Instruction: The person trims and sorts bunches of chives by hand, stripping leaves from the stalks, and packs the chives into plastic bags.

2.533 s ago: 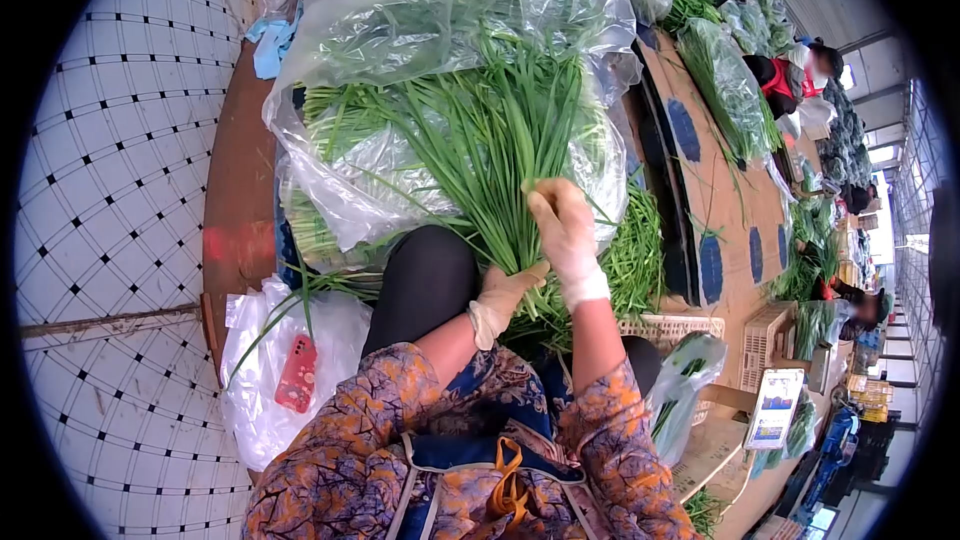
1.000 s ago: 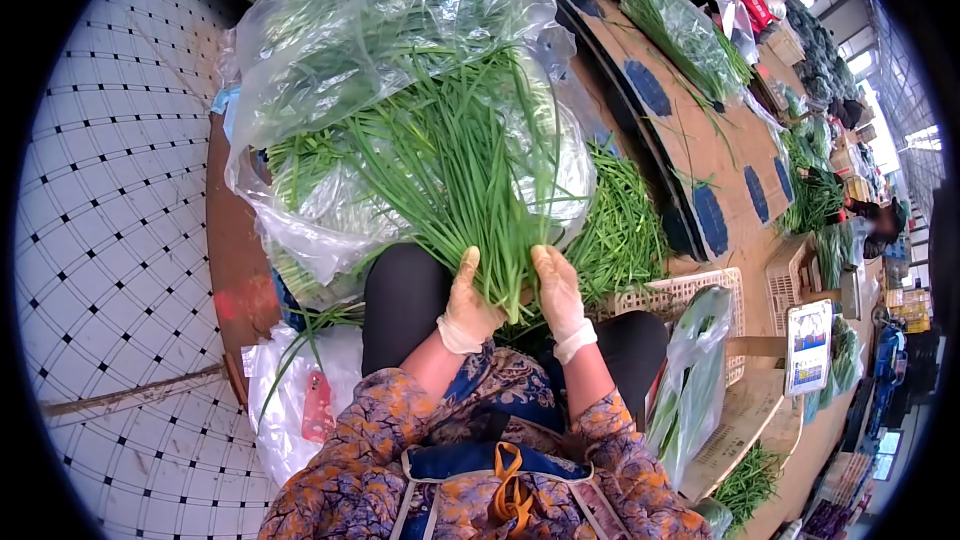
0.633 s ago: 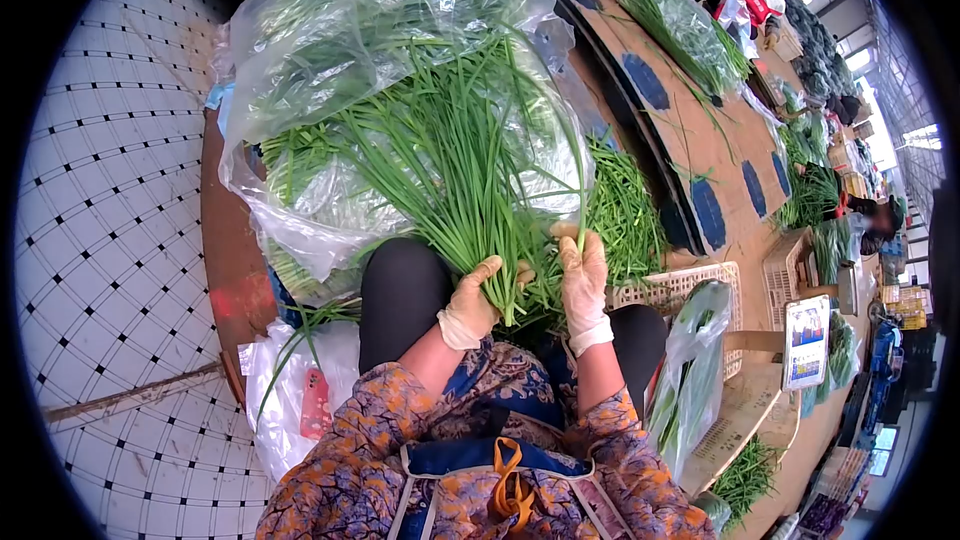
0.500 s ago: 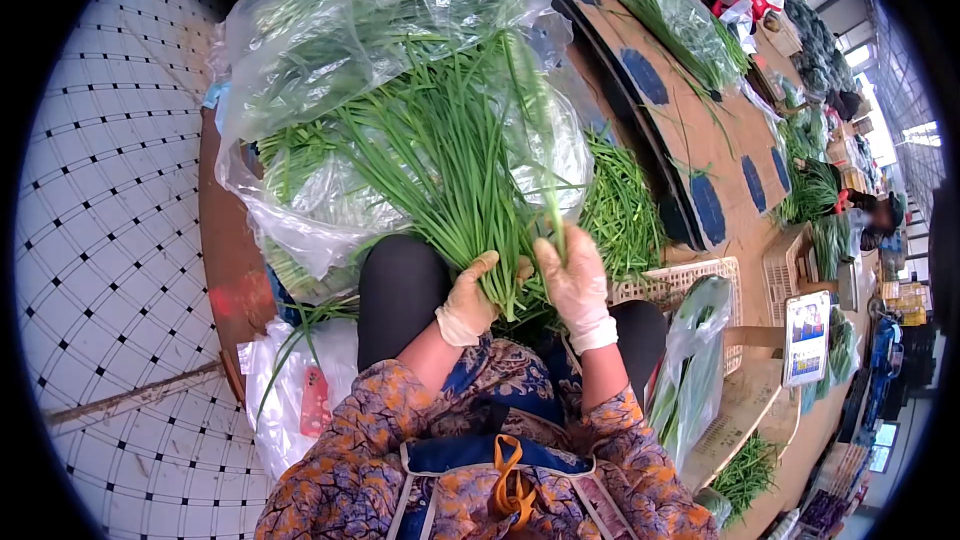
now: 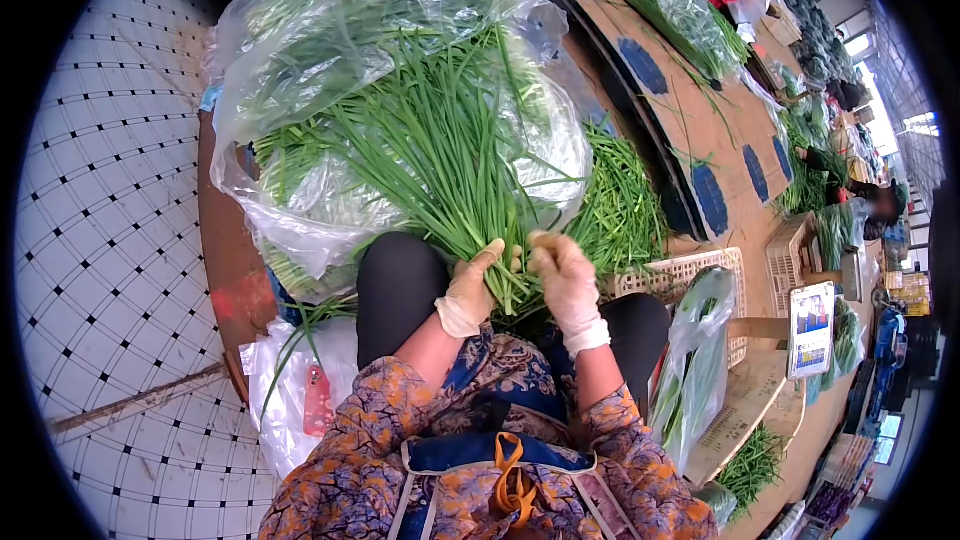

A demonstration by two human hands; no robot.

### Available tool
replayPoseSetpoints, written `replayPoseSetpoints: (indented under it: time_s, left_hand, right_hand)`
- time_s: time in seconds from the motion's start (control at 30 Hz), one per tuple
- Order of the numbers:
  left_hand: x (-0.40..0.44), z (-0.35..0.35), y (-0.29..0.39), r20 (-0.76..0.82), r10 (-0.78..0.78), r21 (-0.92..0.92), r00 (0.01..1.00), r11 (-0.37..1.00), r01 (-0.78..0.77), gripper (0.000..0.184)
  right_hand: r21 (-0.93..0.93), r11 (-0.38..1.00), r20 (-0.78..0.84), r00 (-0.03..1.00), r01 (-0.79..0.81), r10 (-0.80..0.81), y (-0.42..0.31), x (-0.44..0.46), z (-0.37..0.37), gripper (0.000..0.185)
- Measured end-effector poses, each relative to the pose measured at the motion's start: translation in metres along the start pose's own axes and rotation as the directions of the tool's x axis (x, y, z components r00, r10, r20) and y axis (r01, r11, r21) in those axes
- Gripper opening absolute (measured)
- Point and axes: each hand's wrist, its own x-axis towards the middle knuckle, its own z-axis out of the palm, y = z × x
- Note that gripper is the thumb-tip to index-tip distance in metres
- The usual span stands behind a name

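My left hand (image 5: 472,287), in a pale thin glove, is wrapped round the lower ends of a bunch of long green garlic chives (image 5: 447,155). Their blades fan upward over a large clear plastic bag (image 5: 375,35) full of more chives. Just right of the bunch's base is my right hand (image 5: 568,288), also gloved, its fingers curled and pinched together. What they hold, if anything, is hidden. Loose green stalks (image 5: 620,202) lie in a heap beyond that hand.
A cream plastic crate (image 5: 655,278) and a bag of greens (image 5: 697,355) are to my right. A brown board (image 5: 640,80) carries another bagged bunch. At lower left, a red phone (image 5: 318,402) lies on white plastic. Other people work at upper right.
The upright stalk in my right hand no longer shows there. That hand has moved slightly left and its fingers have curled in. My left hand keeps its grip on the chives.
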Motion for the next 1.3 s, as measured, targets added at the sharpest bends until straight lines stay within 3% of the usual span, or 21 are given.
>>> replayPoseSetpoints:
  time_s: [0.13, 0.17, 0.2, 0.27, 0.3, 0.33, 0.37, 0.4, 0.43, 0.53, 0.6, 0.67, 0.7, 0.73, 0.8, 0.9, 1.03, 1.17, 1.23, 1.27, 1.3]
  left_hand:
    - [0.002, -0.001, 0.002, -0.065, 0.047, -0.01, 0.997, 0.999, -0.048, 0.022]
    - [0.001, -0.001, 0.002, -0.067, 0.045, 0.04, 0.997, 0.998, -0.042, 0.025]
    - [0.002, -0.002, 0.001, -0.063, 0.045, 0.042, 0.997, 0.998, -0.042, 0.025]
    - [0.005, -0.007, -0.001, -0.013, 0.029, -0.015, 1.0, 0.999, -0.029, 0.025]
    - [0.002, -0.002, 0.0, -0.005, 0.036, -0.006, 0.999, 0.999, -0.036, 0.028]
    - [0.002, -0.001, -0.001, 0.079, 0.087, 0.003, 0.993, 0.996, -0.087, 0.028]
    - [0.005, -0.004, -0.002, 0.09, 0.073, -0.001, 0.993, 0.997, -0.073, 0.028]
    - [0.004, -0.009, -0.003, 0.098, 0.053, -0.005, 0.994, 0.999, -0.053, 0.028]
    - [-0.002, -0.006, -0.002, 0.058, 0.119, 0.095, 0.991, 0.988, -0.124, 0.028]
    - [-0.011, 0.008, 0.003, 0.018, 0.149, 0.169, 0.989, 0.974, -0.149, 0.028]
    - [-0.005, -0.011, 0.003, 0.311, 0.248, 0.681, 0.918, 0.615, -0.397, 0.029]
    - [-0.007, 0.007, -0.001, 0.186, 0.197, 0.154, 0.963, 0.962, -0.226, 0.028]
    - [-0.003, 0.004, -0.004, 0.137, 0.168, 0.152, 0.976, 0.97, -0.188, 0.028]
    - [0.001, 0.0, -0.004, 0.08, 0.143, 0.15, 0.986, 0.977, -0.154, 0.028]
    - [0.001, -0.004, -0.002, 0.114, 0.151, 0.171, 0.982, 0.971, -0.169, 0.026]
    - [0.0, -0.004, -0.002, -0.018, 0.199, 0.193, 0.98, 0.962, -0.192, 0.028]
    - [-0.001, 0.001, -0.002, -0.061, 0.206, 0.162, 0.977, 0.968, -0.194, 0.025]
    - [-0.005, 0.0, 0.002, -0.133, 0.127, 0.242, 0.983, 0.966, -0.092, 0.024]
    - [0.008, -0.015, -0.003, 0.082, 0.174, 0.173, 0.981, 0.967, -0.186, 0.025]
    - [0.006, -0.009, -0.003, 0.076, 0.178, 0.174, 0.981, 0.966, -0.189, 0.025]
    - [0.005, -0.003, -0.004, 0.063, 0.19, 0.135, 0.98, 0.971, -0.197, 0.024]
  right_hand:
    - [-0.089, 0.996, -0.273, 0.961, 0.029, -0.052, 0.009, 0.018, -0.03, 0.013]
    - [-0.354, 0.935, -0.307, 0.948, -0.034, -0.081, 0.008, 0.022, -0.039, 0.014]
    - [-0.53, 0.848, -0.224, 0.967, -0.016, -0.122, 0.004, 0.025, -0.047, 0.018]
    - [-0.466, 0.869, -0.025, 0.985, -0.165, 0.173, -0.009, 0.031, -0.038, 0.031]
    - [-0.318, 0.899, 0.079, 0.937, -0.3, 0.34, -0.023, 0.032, -0.027, 0.045]
    - [-0.338, 0.889, 0.162, 0.912, -0.308, 0.377, -0.016, 0.034, -0.015, 0.053]
    - [-0.323, 0.892, 0.17, 0.908, -0.315, 0.382, 0.008, 0.036, -0.001, 0.046]
    - [-0.106, 0.85, 0.282, 0.804, -0.516, 0.524, 0.001, 0.041, 0.008, 0.038]
    - [0.046, 0.841, 0.283, 0.815, -0.538, 0.506, 0.008, 0.041, 0.015, 0.027]
    - [-0.239, 0.937, 0.095, 0.954, -0.254, 0.283, 0.01, 0.031, 0.018, 0.027]
    - [-0.264, 0.928, 0.122, 0.945, -0.263, 0.302, -0.001, 0.026, 0.014, 0.038]
    - [-0.455, 0.874, 0.154, 0.952, -0.169, 0.264, -0.026, 0.024, 0.01, 0.046]
    - [-0.518, 0.849, 0.172, 0.959, -0.105, 0.224, -0.025, 0.023, 0.012, 0.041]
    - [-0.516, 0.856, 0.067, 0.998, 0.034, 0.001, 0.002, 0.016, 0.022, 0.031]
    - [-0.456, 0.885, 0.025, 0.996, 0.091, -0.09, 0.008, 0.014, 0.021, 0.022]
    - [-0.433, 0.889, -0.008, 0.985, 0.151, -0.171, 0.011, 0.012, 0.011, 0.018]
    - [-0.44, 0.893, -0.072, 0.987, 0.1, -0.146, 0.007, 0.014, -0.011, 0.017]
    - [-0.345, 0.924, 0.027, 0.982, -0.165, 0.185, 0.011, 0.016, -0.015, 0.028]
    - [-0.309, 0.948, 0.005, 0.997, -0.076, 0.082, 0.012, 0.009, 0.008, 0.028]
    - [-0.275, 0.961, -0.023, 0.999, 0.016, -0.023, 0.01, 0.005, 0.017, 0.029]
    - [-0.246, 0.969, 0.056, 0.998, -0.021, 0.036, 0.008, 0.003, 0.021, 0.027]
